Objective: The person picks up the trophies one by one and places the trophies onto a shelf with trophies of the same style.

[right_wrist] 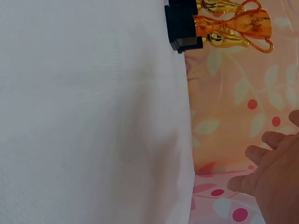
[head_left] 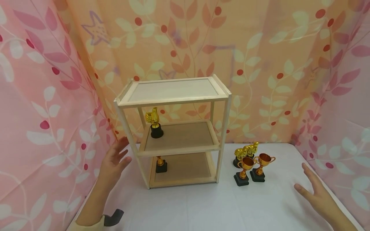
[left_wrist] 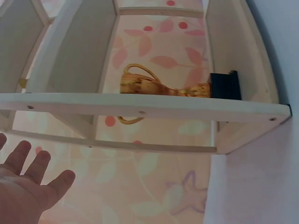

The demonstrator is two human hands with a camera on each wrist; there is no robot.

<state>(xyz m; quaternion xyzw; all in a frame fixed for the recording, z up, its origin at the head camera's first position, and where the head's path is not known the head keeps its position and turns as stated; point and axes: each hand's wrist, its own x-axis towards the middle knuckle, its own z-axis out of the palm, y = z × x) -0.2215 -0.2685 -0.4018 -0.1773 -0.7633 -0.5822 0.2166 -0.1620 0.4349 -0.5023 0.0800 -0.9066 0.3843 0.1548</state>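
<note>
Trophies (head_left: 252,166) are standing in a tight cluster on the white tabletop (head_left: 190,205), just right of the wooden shelf (head_left: 173,128) and well ahead and to the left of the right hand (head_left: 316,192). That hand is hovering near the tabletop's right edge with fingers straight and spread, gripping nothing. Two cup-shaped trophies on black bases are standing upright at the front of the cluster, their long axes vertical, with two gold ones touching behind them. The right hand is clearly the nearer one to this group; bare tabletop is lying open between them, while the pink curtain (head_left: 341,106) is closing in on the hand's outer side.

The left hand (head_left: 114,162) is hovering beside the shelf's left front post, fingers also straight and relaxed, holding nothing. A gold thumbs-up trophy (head_left: 154,123) is standing at the left of the middle shelf board, and a small cup trophy (head_left: 160,164) is sitting on the bottom board below it. The shelf's top board and the right parts of both lower boards are showing bare wood.
</note>
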